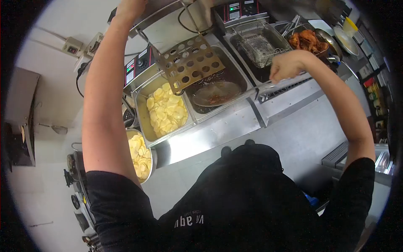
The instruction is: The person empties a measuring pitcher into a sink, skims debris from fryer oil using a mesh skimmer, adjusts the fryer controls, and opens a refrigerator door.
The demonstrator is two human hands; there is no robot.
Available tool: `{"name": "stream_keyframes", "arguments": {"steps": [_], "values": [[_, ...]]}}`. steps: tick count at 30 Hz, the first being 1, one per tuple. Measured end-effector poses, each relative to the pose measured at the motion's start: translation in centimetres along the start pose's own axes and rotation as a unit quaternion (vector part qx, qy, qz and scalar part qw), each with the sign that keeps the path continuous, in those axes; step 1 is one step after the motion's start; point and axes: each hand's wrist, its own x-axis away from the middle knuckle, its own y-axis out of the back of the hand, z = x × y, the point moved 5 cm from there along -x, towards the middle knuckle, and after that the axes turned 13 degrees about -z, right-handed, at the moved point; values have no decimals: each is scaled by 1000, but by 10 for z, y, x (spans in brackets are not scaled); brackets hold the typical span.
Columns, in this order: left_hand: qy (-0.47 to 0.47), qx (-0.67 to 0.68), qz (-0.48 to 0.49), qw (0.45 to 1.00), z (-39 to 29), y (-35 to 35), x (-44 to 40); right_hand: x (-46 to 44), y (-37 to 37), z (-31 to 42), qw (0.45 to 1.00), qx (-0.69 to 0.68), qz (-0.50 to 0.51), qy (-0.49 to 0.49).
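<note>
My left hand [133,7] reaches to the top edge of the view, its fingers cut off, near a metal rail above the fryer. Below it a perforated metal plate [191,63] stands tilted over the fryer wells. Sliced potatoes [166,110] fill the left well. A round mesh skimmer [216,93] with brown crumbs sits in the dark middle well. My right hand [289,67] is closed over the fryer's front edge, by the wire fry basket [262,45]; what its fingers grip, if anything, is not clear.
A bowl of potato slices [140,156] stands left of the fryer. Fried chicken pieces [308,41] lie in a basket at the right. Control boxes [140,63] are at the back. A small strainer [58,129] appears at the far left.
</note>
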Motion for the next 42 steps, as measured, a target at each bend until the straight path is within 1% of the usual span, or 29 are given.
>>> {"name": "stream_keyframes", "arguments": {"steps": [1,3,4,6,7,8,9,10,11,12,13,14,15,16,20,22,23,24,26,27,28,30,31,35,37,38,40,41,42], "values": [[9,8,5,1000,-4,4,1,-6,-3,6,1000,-4,-2,-5],[1,15,-7,1000,-1,-7,-2,-23,-16,12,998,56,6,-15],[-2,21,-16,1000,2,-10,-3,-33,-30,10,998,54,4,-15],[17,16,-17,1000,-1,-5,0,-50,-48,11,978,69,-181,82],[38,12,-17,999,-1,-4,1,-55,-63,9,978,68,-182,82],[37,12,-17,999,9,-14,-3,-56,-74,11,972,39,-216,85],[-20,17,-23,999,18,-28,-9,-54,-82,9,964,10,-250,88],[-76,21,-30,996,23,-36,-11,-46,-89,9,964,10,-250,88],[-75,21,-28,997,13,-24,-7,-37,-93,8,961,-15,-267,71],[-20,27,-12,999,8,-13,-3,-32,-95,4,957,-40,-283,52],[34,33,4,999,5,-5,1,-34,-101,0,959,-47,-273,54],[32,34,6,999,18,-21,-2,-32,-104,-4,960,-48,-271,52],[-45,32,-28,998,33,-41,-10,-29,-104,-7,955,-46,-287,58],[-122,30,-63,990,29,-40,-13,-26,-102,-8,950,-42,-304,62],[-106,21,-57,992,38,-49,-14,-20,-91,-15,956,10,-286,60],[-87,33,-41,995,43,-54,-15,-19,-78,-17,932,60,-352,63],[-86,35,-40,995,46,-56,-16,-18,-73,-18,913,77,-391,87],[-85,39,-41,995,49,-58,-18,-22,-69,-20,914,77,-390,87],[-82,43,-43,995,39,-44,-14,-26,-52,-20,900,172,-393,81],[-50,-5,-12,999,28,-34,-9,-33,-45,-23,890,234,-380,89],[-18,-53,19,998,22,-26,-5,-34,-38,-21,890,234,-380,91],[-2,-37,12,999,23,-22,-4,-31,-25,-12,844,303,-427,118],[14,-19,4,1000,22,-17,-2,-30,-21,-7,830,330,-431,130],[42,-12,-14,999,10,-3,4,-47,-19,-6,813,335,-446,165],[54,-28,15,998,7,0,7,-48,-21,-3,808,324,-437,227],[56,-30,16,998,9,-2,8,-48,-20,-3,808,324,-436,230],[19,-40,13,999,8,-4,8,-50,-20,-12,869,297,-352,180],[20,-40,14,999,9,-5,10,-46,-18,-13,869,297,-351,181],[20,-32,11,999,9,-5,11,-42,-19,-15,891,261,-322,187]]}}
